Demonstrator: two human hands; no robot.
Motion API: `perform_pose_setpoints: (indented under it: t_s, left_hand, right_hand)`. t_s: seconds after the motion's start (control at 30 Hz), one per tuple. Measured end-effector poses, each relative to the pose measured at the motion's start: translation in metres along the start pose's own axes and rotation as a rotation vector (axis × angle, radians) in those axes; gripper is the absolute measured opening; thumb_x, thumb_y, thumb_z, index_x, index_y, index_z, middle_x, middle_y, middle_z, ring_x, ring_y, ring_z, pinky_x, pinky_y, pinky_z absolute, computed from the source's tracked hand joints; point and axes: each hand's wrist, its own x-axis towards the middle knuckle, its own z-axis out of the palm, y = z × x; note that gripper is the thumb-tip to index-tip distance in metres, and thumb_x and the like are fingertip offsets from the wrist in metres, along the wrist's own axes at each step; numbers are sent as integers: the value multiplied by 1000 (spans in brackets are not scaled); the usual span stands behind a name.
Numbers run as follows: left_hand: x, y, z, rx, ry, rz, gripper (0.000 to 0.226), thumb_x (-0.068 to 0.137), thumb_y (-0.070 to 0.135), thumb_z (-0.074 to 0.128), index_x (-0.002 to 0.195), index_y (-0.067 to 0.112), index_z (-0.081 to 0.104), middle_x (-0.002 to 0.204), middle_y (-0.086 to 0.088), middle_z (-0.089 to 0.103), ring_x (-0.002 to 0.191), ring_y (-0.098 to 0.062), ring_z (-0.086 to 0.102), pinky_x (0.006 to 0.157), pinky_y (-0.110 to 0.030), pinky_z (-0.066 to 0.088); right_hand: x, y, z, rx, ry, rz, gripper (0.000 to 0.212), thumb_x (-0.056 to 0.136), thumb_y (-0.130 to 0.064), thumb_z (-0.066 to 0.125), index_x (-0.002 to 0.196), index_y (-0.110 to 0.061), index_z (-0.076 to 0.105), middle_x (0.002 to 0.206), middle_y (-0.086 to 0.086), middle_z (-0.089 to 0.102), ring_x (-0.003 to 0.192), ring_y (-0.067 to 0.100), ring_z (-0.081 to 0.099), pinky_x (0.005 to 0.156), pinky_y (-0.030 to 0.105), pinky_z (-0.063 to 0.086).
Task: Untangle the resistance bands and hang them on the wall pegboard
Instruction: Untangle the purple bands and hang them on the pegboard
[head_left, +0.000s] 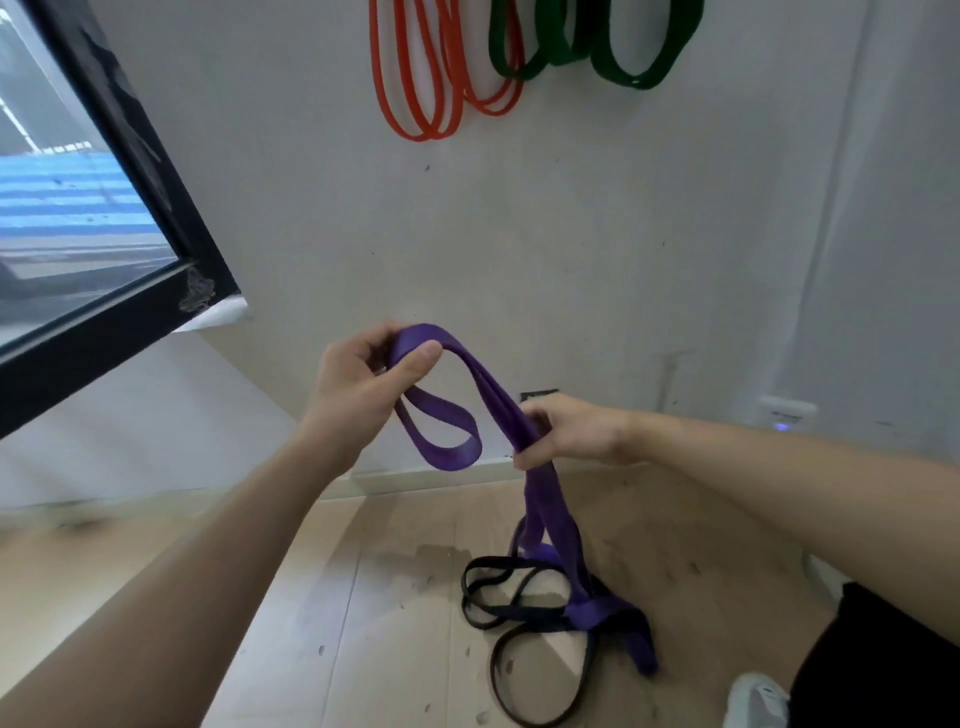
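Thin black rubber bands (530, 616) lay on the wooden floor (363, 623) at 5 o'clock, tangled with the wide purple rubber band (457, 451). Left hand (363, 379) pinched its top loop; right hand (571, 431) gripped its strands. Orange bands (451, 93) and green bands (631, 78) hung on the wall at 12 o'clock.

The one camera sits on the person's head and looks forward and down at a white wall (571, 234) close ahead, with the wooden floor (363, 623) filling the lower frame. Its wide lens tilts the black-framed window (67, 218) at 10 o'clock. Both forearms enter from the bottom corners, so the left hand (363, 384) and right hand (571, 431) sit at arm's reach just below centre, gripping the purple band (480, 371). The top edge cuts off the orange bands (418, 134) at 12 o'clock and the green bands (631, 78) at 1 o'clock. The black bands (519, 616) lie at 5 o'clock, near a shoe (753, 701).
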Motion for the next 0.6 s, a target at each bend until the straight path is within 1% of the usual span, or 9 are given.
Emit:
perform_pose_setpoints:
  t_s: [0.07,0.13,0.2,0.3,0.33,0.4,0.47,0.53,0.6]
  left_hand:
    - [2,-6,-12,-2,27,-34,9,93,21,69,100,16,71,85,-1,69,81,-9,64,74,-18,51]
    - [5,-15,-24,15,17,-68,10,95,19,67,103,13,70,88,-4,68,86,-15,64,81,-22,50]
    - [5,-27,-34,50,-22,-108,11,97,17,65,106,12,69,90,-6,67,90,-17,64,87,-26,48]
    - [2,-42,-45,129,-101,-164,12,97,18,65,107,13,71,91,-5,66,91,-17,62,88,-26,46]
    - [2,-45,-47,147,-130,-176,12,96,19,66,106,14,71,90,-5,65,90,-16,62,88,-27,45]
    - [2,-50,-51,160,-191,-206,13,94,23,70,104,16,72,87,-3,64,87,-15,61,86,-30,45]
    - [2,-54,-54,151,-237,-234,26,86,37,74,105,18,73,86,-3,64,85,-15,63,85,-31,46]
    - [3,-55,-56,137,-271,-261,42,75,50,75,107,21,74,89,-4,66,85,-17,64,84,-33,49]
    - [4,-55,-56,142,-362,-289,50,68,52,79,107,21,74,92,-5,69,86,-17,65,84,-34,50]
  right_hand:
    - [-4,-6,-6,75,-14,-1,21,83,-11,80,93,-7,62,85,4,64,80,16,66,73,32,56]
    - [-11,-11,-14,117,-27,0,19,86,-11,77,95,-7,61,81,4,64,74,15,65,67,25,54]
    - [-16,-15,-25,128,-15,-5,21,87,-13,77,95,-4,60,79,4,61,72,16,62,68,27,53]
    - [-22,-20,-40,139,49,-30,27,90,-13,74,104,7,60,84,11,60,76,20,59,75,33,52]
    - [-25,-23,-44,145,67,-46,22,93,-10,70,105,6,62,84,12,61,75,20,59,75,31,53]
    - [-32,-30,-51,136,69,-75,7,98,-8,62,102,-3,66,81,10,64,71,16,61,71,25,53]
    - [-38,-37,-57,93,51,-84,9,100,-8,58,101,-7,67,81,8,65,69,13,62,68,23,52]
    - [-42,-43,-60,43,43,-70,10,100,-9,58,103,-5,67,80,7,64,68,12,61,67,25,52]
    - [-46,-50,-60,22,46,-71,10,100,-8,57,99,-6,66,78,5,62,66,12,59,66,25,50]
